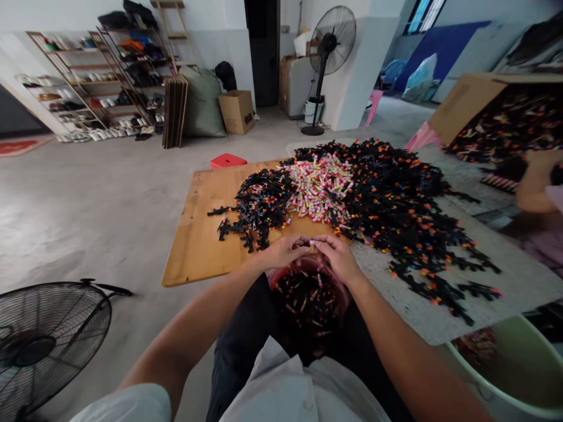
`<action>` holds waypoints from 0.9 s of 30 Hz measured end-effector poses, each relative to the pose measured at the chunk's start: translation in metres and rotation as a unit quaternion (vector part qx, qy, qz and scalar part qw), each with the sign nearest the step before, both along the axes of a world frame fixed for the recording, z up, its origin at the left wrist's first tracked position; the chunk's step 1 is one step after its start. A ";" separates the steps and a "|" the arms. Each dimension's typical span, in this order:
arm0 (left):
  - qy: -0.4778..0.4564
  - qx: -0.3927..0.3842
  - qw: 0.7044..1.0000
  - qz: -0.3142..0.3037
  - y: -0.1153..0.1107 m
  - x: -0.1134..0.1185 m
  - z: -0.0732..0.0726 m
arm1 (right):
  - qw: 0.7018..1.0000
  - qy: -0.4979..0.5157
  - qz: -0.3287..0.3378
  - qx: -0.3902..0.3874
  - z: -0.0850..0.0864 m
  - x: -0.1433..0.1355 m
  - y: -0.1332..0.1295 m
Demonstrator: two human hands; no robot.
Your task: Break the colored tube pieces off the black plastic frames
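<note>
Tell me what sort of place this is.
Likely a home workshop: heaped small black pieces on the worktable, a tipped carton holding similar ones, and shoe racks against the wall.

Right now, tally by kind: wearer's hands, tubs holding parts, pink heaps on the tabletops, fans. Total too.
Hands: 2 (left hand, right hand)
Tubs: 2 (red tub, pale green tub)
Pink heap: 1
Fans: 2 (standing fan, lower-left fan)
Total: 7
</note>
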State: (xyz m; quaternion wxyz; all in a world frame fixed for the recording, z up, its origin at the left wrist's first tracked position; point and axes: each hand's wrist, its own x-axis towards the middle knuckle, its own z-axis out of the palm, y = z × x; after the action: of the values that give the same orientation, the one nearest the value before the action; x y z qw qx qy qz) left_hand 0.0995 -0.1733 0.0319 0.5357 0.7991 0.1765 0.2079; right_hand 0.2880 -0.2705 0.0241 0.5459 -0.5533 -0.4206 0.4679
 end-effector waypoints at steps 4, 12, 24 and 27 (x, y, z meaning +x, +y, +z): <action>0.006 0.017 1.000 0.013 -0.008 -0.001 0.013 | 1.000 0.027 0.010 0.002 0.009 0.003 -0.007; -0.003 -0.025 1.000 0.004 -0.018 -0.003 0.025 | 0.998 0.062 0.016 0.000 0.023 0.005 -0.017; -0.011 -0.094 0.995 -0.026 -0.026 -0.005 0.044 | 0.999 -0.014 0.037 0.032 0.029 0.007 -0.029; -0.001 -0.081 0.996 -0.023 -0.028 -0.006 0.048 | 0.995 -0.088 0.029 0.046 0.038 0.007 -0.034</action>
State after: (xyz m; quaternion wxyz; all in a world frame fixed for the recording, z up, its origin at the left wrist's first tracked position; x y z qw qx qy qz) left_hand 0.0932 -0.2017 0.0801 0.6035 0.7566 0.1739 0.1818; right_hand 0.2947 -0.3041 0.0622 0.5174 -0.5542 -0.5042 0.4135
